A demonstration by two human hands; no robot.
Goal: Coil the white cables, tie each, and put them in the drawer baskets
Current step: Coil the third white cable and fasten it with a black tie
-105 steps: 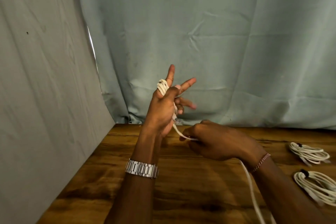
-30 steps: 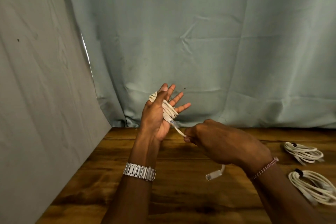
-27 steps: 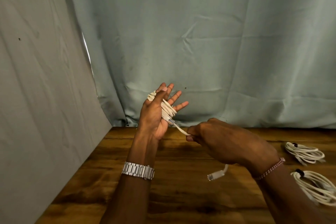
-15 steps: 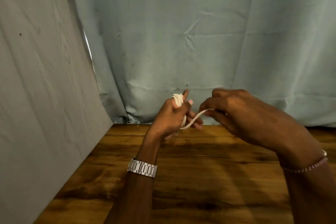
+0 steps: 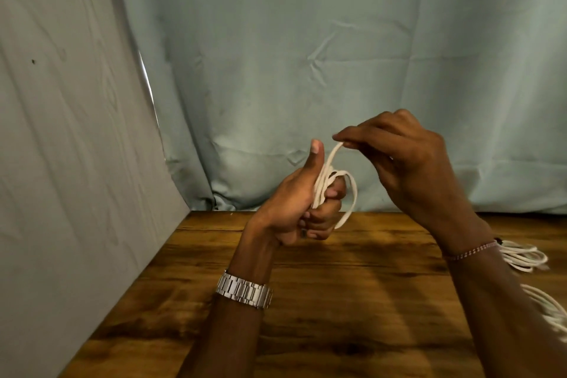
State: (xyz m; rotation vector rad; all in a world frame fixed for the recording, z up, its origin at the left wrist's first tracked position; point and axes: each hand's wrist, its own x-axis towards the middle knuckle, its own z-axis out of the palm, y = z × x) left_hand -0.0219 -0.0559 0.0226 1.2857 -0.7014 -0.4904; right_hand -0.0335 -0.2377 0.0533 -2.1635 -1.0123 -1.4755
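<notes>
**Both hands on the cable, up off the table**

Left hand (image 5: 294,209) is up in front, fingers curled tight into a fist w/ thumb sticking straight up. It grips the white cable (image 5: 333,186), several turns bunched between thumb base and curled fingers. One wider loop hangs out to the right of that fist, sweeping down and back under toward the knuckles.

Right hand (image 5: 408,169) sits just right of and a bit above the left hand, palm down, wrist bent. Thumb and forefinger are closed in a pinch on one strand of the cable, at the top of an arc rising from the bunch beside the left thumb. Other fingers loosely curled behind the pinch; can't tell if they touch the cable.

Both hands are held clear above the wooden table (image 5: 352,301), near its back edge. Metal watch (image 5: 244,289) on the left wrist, thin bead bracelet (image 5: 469,253) on the right wrist.

Just beyond the right wrist, lying on the table: a coiled white bundle (image 5: 521,258), partly hidden by the forearm. Nearer along the same forearm, toward the elbow, a second white bundle (image 5: 549,310), cut off at frame edge. Grey-green cloth (image 5: 276,70) hangs behind the hands and down the left side.
</notes>
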